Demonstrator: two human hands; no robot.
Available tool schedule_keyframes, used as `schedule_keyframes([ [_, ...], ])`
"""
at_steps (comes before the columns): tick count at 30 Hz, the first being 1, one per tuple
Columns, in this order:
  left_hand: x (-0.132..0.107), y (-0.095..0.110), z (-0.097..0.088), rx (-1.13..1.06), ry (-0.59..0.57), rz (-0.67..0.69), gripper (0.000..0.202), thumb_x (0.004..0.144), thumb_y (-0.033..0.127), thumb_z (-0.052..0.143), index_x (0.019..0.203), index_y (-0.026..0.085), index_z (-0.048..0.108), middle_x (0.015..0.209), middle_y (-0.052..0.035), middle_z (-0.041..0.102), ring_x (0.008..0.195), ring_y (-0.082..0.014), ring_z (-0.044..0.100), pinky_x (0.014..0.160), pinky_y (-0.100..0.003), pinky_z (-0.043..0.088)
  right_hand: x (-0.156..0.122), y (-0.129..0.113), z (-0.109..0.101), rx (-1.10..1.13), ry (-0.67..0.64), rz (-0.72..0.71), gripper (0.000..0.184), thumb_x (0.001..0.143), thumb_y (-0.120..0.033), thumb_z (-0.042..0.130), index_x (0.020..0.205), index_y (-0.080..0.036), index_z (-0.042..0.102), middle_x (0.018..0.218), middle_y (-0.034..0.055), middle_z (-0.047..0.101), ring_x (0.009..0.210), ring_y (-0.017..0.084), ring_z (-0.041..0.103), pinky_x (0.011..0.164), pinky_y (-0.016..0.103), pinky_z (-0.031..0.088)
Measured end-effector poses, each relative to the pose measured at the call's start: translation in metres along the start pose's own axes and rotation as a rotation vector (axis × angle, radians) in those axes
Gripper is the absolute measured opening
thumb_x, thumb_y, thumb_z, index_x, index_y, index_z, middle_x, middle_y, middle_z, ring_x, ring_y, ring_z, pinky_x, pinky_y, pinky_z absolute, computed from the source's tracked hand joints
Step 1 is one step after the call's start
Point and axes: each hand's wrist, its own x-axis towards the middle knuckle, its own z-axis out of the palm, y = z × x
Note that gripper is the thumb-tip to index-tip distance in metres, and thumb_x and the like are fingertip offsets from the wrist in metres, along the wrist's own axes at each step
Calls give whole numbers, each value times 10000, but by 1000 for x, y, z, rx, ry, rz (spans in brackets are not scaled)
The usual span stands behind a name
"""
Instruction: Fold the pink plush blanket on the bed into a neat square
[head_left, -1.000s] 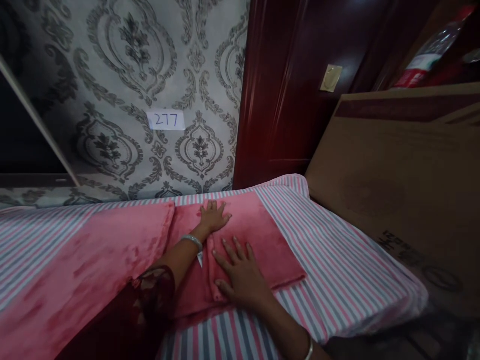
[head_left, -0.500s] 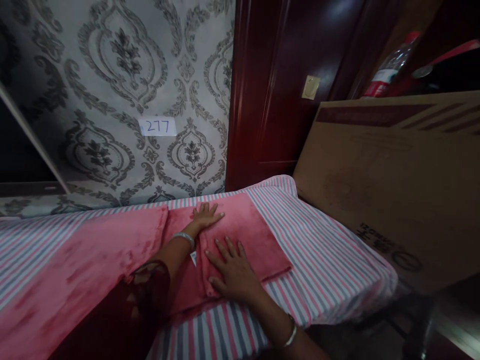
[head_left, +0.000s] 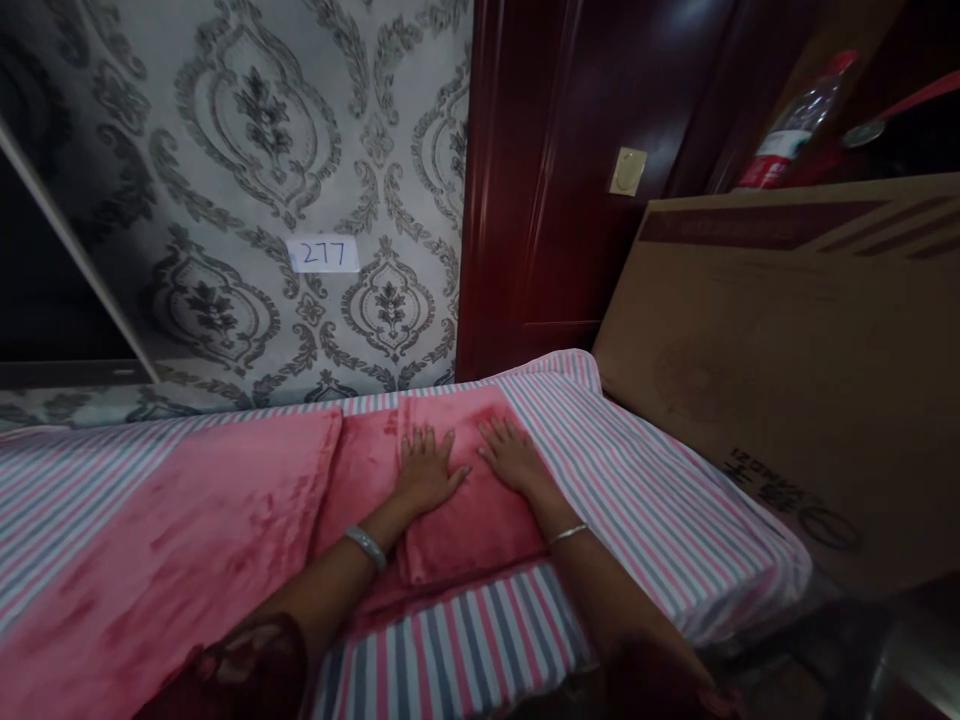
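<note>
Leaving striped sheet (head_left: 645,490) exposed beyond its right edge, the folded pink cloth (head_left: 466,535) lies under left hand (head_left: 429,474) and right hand (head_left: 514,458), both flat, unclenched

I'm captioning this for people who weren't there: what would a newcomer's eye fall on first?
Probably the left hand and right hand, spread flat on the folded pink plush cloth near the centre, above a striped sheet. Next might be the white card reading 277, on the damask-patterned wallpaper beyond the hands. The large cardboard box at the right also draws the eye.
</note>
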Motion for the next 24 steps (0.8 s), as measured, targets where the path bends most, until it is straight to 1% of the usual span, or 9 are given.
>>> schedule_keyframes([
  [3, 0, -4, 8, -20, -7, 5, 817, 884, 675, 430, 1566, 242, 306, 1633, -198, 240, 1507, -450, 150, 1181, -631, 124, -1, 8, 28, -22, 6, -14, 551, 1039, -445, 341, 1557, -258, 340, 1645, 60, 232, 1515, 310, 171, 1188, 567, 203],
  [5, 1, -5, 9, -39, -8, 7, 826, 876, 692, 424, 1563, 246, 316, 1634, -196, 239, 1506, -454, 151, 1178, -635, 125, -3, 10, 36, -16, 34, -22, 546, 1035, -443, 346, 1553, -270, 351, 1643, 62, 236, 1511, 307, 192, 1181, 568, 218],
  [9, -4, -2, 8, -58, 7, 2, 831, 878, 703, 401, 1563, 240, 316, 1629, -199, 253, 1512, -442, 141, 1185, -630, 109, -4, 11, 37, -23, 35, -32, 542, 1032, -427, 351, 1549, -266, 360, 1635, 70, 259, 1509, 294, 203, 1178, 546, 234],
  [13, -4, -1, -4, -108, -70, -9, 864, 849, 724, 435, 1566, 262, 299, 1631, -181, 259, 1509, -437, 157, 1186, -625, 140, 6, 16, 26, 12, -78, 13, 534, 1022, -416, 367, 1535, -265, 389, 1624, 56, 290, 1500, 304, 233, 1159, 572, 264],
  [16, 14, -2, -23, -151, -56, -50, 766, 869, 665, 444, 1512, 251, 404, 1587, -180, 349, 1436, -424, 342, 1140, -597, 285, 29, 23, 5, 77, -44, 25, 506, 1037, -360, 274, 1496, -258, 461, 1551, 65, 437, 1438, 264, 373, 1145, 531, 314],
  [17, 23, -3, -29, -150, -6, -54, 723, 889, 623, 433, 1494, 226, 427, 1573, -186, 369, 1421, -408, 369, 1137, -588, 299, 39, 24, -2, 73, 4, 26, 512, 1038, -337, 249, 1497, -253, 460, 1539, 68, 455, 1435, 255, 376, 1150, 518, 311],
  [19, 43, -5, -36, -138, 83, -58, 692, 919, 548, 407, 1497, 168, 411, 1575, -205, 361, 1447, -380, 331, 1168, -592, 248, 59, 22, -10, 22, 79, 45, 522, 1034, -319, 247, 1522, -249, 421, 1572, 68, 405, 1471, 260, 308, 1164, 524, 287],
  [21, 60, -11, -33, -134, 76, -70, 723, 924, 536, 399, 1525, 135, 359, 1598, -213, 318, 1500, -364, 230, 1205, -604, 145, 77, 20, -5, -42, 80, 58, 528, 1035, -335, 258, 1547, -269, 366, 1624, 49, 305, 1507, 272, 211, 1164, 561, 268],
  [24, 73, -23, -13, -135, -3, -120, 773, 915, 621, 357, 1533, 157, 354, 1611, -215, 290, 1518, -375, 171, 1196, -646, 86, 95, 24, 27, -81, -2, 25, 536, 1037, -391, 245, 1554, -289, 343, 1635, 41, 279, 1511, 268, 197, 1155, 575, 278],
])
